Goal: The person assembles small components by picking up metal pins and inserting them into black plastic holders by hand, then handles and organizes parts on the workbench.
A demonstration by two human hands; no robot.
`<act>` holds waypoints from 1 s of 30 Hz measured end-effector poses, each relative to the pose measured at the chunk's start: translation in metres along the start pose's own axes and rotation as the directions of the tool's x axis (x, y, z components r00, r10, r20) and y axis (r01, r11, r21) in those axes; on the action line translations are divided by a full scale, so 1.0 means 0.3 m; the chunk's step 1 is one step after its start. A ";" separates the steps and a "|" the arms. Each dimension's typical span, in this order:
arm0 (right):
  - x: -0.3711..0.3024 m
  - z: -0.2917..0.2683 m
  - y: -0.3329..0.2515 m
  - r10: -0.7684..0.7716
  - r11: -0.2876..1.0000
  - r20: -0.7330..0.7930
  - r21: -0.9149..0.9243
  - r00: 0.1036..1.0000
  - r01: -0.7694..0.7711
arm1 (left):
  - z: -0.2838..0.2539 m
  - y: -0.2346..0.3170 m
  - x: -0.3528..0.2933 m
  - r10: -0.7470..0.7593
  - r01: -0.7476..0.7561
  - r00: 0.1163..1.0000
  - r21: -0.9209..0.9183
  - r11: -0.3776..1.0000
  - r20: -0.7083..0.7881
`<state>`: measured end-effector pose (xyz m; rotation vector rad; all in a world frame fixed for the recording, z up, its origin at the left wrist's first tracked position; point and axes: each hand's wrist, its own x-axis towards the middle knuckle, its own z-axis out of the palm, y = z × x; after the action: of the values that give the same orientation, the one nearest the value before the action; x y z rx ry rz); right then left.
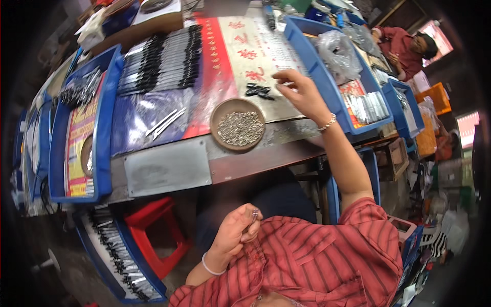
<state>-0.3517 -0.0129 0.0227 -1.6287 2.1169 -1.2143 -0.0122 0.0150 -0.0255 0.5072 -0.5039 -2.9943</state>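
Note:
My left hand [234, 230] is held close to my body, below the table edge. Its fingers are pinched on a small shiny metal piece [254, 214], mostly hidden by the fingertips. Over the right part of the table, my right hand [303, 94] has its fingers bent but apart, with nothing visible in them. Just left of its fingertips lies a little group of black parts [260, 91]. A round brown bowl [214, 134] full of small silver metal parts [239, 129] stands near the table edge. Two thin silver rods [166, 123] lie left of the bowl.
Rows of silver pieces with black ends [161, 60] cover the table's back left. Blue trays stand left [105, 153] and right [302, 43], holding more silver pieces. A red stool [156, 233] is below the table. Another person [404, 51] sits at far right.

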 end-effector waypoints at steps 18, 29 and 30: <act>0.140 0.098 0.026 -0.095 0.960 0.124 -0.250 0.988 0.124 | 0.007 -0.005 0.011 0.027 -0.027 1.000 0.002 1.000 -0.011; 0.229 0.140 0.027 0.013 0.851 0.314 -0.502 0.949 0.154 | 0.006 0.007 0.010 0.061 -0.060 0.997 0.025 0.998 -0.048; 0.229 0.138 0.018 -0.013 0.846 0.299 -0.506 0.954 0.170 | 0.008 0.007 0.009 0.055 -0.053 0.997 0.033 0.998 -0.050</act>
<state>-0.3560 -0.0926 0.0133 -1.9921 2.3203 -0.3706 -0.0157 0.0134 -0.0234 0.5612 -0.5531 -2.9186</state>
